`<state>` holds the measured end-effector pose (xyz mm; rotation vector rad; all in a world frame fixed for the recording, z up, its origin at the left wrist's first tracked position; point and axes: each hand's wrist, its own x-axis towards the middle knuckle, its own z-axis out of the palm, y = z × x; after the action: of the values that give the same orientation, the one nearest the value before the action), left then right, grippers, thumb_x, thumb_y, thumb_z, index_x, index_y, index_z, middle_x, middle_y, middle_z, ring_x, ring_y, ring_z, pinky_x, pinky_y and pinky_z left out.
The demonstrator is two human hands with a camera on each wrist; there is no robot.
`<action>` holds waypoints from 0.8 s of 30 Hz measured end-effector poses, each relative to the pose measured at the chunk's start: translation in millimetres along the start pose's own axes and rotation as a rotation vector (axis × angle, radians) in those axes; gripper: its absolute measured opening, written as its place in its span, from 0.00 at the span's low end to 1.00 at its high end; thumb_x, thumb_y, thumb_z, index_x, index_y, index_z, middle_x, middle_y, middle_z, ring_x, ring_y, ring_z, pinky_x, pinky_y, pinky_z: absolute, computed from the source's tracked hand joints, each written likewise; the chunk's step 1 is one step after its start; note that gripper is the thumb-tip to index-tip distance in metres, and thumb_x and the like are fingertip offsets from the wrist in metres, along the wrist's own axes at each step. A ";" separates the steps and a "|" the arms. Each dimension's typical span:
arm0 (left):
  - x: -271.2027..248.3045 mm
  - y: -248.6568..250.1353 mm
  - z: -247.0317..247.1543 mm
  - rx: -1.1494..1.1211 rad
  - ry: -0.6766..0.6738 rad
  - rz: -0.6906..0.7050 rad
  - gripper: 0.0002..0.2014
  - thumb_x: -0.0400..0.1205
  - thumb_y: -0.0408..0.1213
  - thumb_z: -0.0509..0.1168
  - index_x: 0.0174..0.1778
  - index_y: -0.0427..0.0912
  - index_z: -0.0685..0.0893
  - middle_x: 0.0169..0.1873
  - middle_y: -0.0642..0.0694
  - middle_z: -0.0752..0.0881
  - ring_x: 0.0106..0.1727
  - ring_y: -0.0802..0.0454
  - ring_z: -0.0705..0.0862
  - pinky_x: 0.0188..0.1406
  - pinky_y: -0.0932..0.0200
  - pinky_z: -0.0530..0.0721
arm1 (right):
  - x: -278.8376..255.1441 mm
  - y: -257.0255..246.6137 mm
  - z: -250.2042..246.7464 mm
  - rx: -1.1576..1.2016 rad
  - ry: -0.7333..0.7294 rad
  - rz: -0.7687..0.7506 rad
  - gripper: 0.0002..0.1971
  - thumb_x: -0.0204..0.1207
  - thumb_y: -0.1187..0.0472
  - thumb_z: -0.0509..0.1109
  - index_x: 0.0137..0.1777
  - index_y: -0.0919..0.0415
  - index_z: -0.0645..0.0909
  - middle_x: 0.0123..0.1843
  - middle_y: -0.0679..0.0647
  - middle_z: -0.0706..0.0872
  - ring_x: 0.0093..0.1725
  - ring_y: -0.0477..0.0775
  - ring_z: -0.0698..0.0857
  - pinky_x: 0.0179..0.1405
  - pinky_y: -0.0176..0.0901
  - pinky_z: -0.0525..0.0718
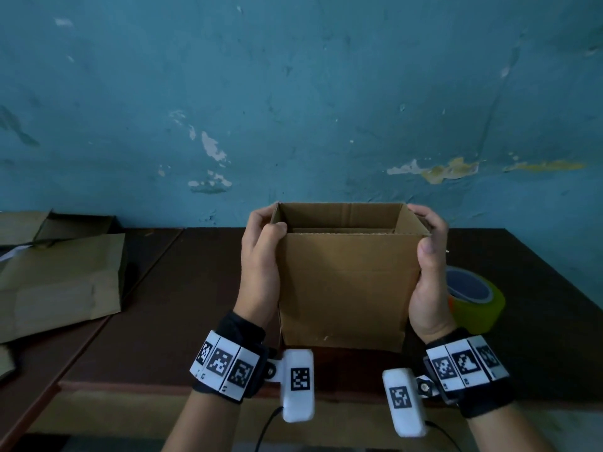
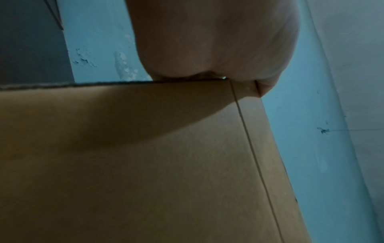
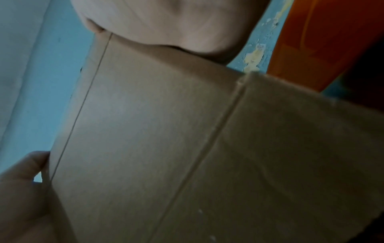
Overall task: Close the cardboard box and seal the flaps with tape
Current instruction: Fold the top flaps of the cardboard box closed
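Observation:
An open brown cardboard box [image 1: 346,288] stands upright on the dark table, its top flaps raised. My left hand [image 1: 261,256] grips the box's left side, thumb on the near face and fingers curled over the left flap's top edge. My right hand [image 1: 430,256] grips the right side the same way, fingers curled over the right flap's top edge. A yellow-green roll of tape [image 1: 473,298] lies flat on the table just right of the box, partly behind my right hand. Both wrist views are filled by the box wall [image 2: 166,164] [image 3: 166,148] and a palm.
Flattened cardboard pieces [image 1: 58,275] lie at the left on the dark brown table [image 1: 169,314]. A peeling blue wall [image 1: 293,109] rises right behind the table. The table's near edge runs just below my wrists. An orange surface [image 3: 322,41] shows in the right wrist view.

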<state>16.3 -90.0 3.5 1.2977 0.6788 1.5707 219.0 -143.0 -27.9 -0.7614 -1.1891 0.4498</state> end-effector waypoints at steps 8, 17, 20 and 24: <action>2.1 3.4 -2.0 0.043 -0.113 0.032 0.14 0.75 0.42 0.61 0.56 0.53 0.75 0.54 0.40 0.85 0.51 0.42 0.81 0.50 0.42 0.76 | -1.2 4.8 -7.6 -0.030 -0.011 -0.039 0.28 0.77 0.27 0.62 0.73 0.36 0.73 0.65 0.34 0.85 0.65 0.42 0.84 0.66 0.43 0.83; 10.1 7.3 -4.8 0.142 -0.266 0.015 0.22 0.75 0.37 0.54 0.61 0.34 0.82 0.58 0.46 0.84 0.61 0.53 0.82 0.59 0.61 0.79 | -1.0 11.0 -8.2 0.032 0.015 0.030 0.36 0.76 0.28 0.66 0.77 0.49 0.71 0.75 0.56 0.79 0.75 0.63 0.79 0.74 0.70 0.76; 10.2 10.1 -9.8 0.131 -0.326 -0.041 0.23 0.76 0.37 0.54 0.65 0.36 0.81 0.61 0.43 0.84 0.60 0.49 0.83 0.57 0.58 0.81 | -4.9 9.7 -5.9 0.059 0.015 0.049 0.43 0.75 0.28 0.67 0.80 0.58 0.68 0.78 0.68 0.74 0.77 0.72 0.76 0.75 0.81 0.71; 9.4 13.7 -13.0 0.145 -0.376 -0.078 0.25 0.76 0.41 0.56 0.69 0.43 0.82 0.69 0.39 0.84 0.68 0.42 0.84 0.62 0.49 0.82 | 4.2 15.2 -6.4 -0.050 0.046 0.060 0.44 0.77 0.27 0.65 0.77 0.65 0.68 0.73 0.80 0.73 0.69 0.86 0.75 0.68 0.86 0.72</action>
<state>-0.2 -84.8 15.6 1.6013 0.6024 1.1867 227.6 -131.7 -37.4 -0.8484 -1.1400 0.4513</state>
